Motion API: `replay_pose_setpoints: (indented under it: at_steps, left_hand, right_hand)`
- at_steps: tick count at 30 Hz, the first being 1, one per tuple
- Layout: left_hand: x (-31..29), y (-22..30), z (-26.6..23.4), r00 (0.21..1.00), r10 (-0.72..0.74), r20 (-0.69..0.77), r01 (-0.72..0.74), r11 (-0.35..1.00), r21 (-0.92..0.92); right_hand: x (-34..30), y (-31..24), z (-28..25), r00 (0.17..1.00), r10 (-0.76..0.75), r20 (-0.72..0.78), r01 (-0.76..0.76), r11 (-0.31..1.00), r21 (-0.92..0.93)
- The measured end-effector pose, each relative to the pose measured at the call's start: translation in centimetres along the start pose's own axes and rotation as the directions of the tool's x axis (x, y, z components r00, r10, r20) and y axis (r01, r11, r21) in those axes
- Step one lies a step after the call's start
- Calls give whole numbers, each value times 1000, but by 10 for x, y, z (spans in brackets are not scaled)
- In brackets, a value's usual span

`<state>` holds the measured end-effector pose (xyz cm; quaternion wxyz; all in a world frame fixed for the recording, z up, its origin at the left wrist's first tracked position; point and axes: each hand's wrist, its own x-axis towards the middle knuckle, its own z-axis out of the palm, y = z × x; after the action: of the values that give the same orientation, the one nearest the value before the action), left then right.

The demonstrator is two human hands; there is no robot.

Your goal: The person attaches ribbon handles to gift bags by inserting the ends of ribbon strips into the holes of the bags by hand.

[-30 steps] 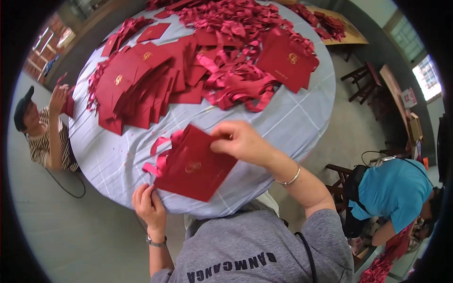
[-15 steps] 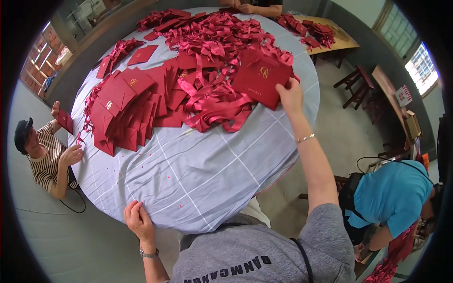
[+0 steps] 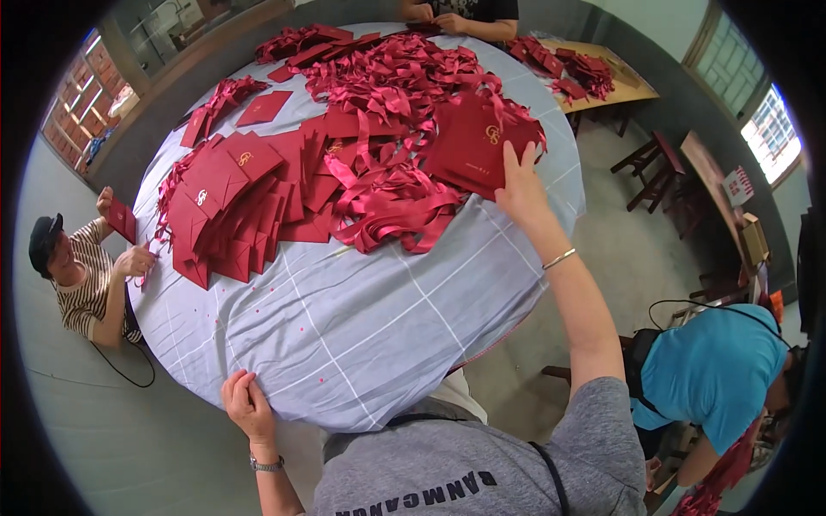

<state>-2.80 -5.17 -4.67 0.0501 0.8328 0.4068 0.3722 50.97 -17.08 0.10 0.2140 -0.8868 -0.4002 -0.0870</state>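
At the right side of the round table, my right hand (image 3: 525, 191) lies with stretched, parted fingers on the near right part of a flat dark-red paper bag (image 3: 465, 142) with a gold emblem. This bag rests on another red one, beside the ribbon heap. My left hand (image 3: 249, 408) is at the table's near left edge, its fingers curled together against the tablecloth (image 3: 344, 301); whether they pinch the cloth is hidden. Left of centre, a fanned stack of red bags (image 3: 232, 185) leans in rows. Loose red ribbons (image 3: 396, 211) lie between it and my right hand.
A larger mound of red ribbon (image 3: 396, 77) covers the far middle. A person in stripes (image 3: 90, 279) holds a red bag at the left; another person's hands (image 3: 439, 19) work at the far edge. A person in blue (image 3: 714, 365) bends at the right, near stools (image 3: 658, 172).
My right hand has gone from gripping the red bag's right edge to lying spread on its surface. The bag sits slightly differently. My left hand stays at the table edge.
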Motion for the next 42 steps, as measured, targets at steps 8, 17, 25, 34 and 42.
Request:
replay_pose_setpoints:
  at_steps: [8, 17, 25, 34, 42]
  left_hand:
    - [0, -2, -3, 1000, -14, -7, 14, 1000, 6]
    - [-6, -3, -2, 999, -6, -42, 7, 1000, 7]
    - [-5, 3, -15, 999, -33, 14, 33, 999, -2]
    - [-30, 3, -37, 976, 2, 217, -46, 979, 198]
    - [-68, 8, -22, 972, -99, 213, 44, 968, 248]
  right_hand:
    - [6, -23, 2, 985, 35, 167, -3, 983, -183]
    - [56, 20, 15, 991, -80, 105, 99, 976, -191]
    - [48, 31, 27, 983, -176, 49, 178, 984, -25]
    - [5, 16, -2, 981, -189, 45, 192, 976, -100]
    - [-34, -131, 31, 563, -824, -66, 824, 552, 130]
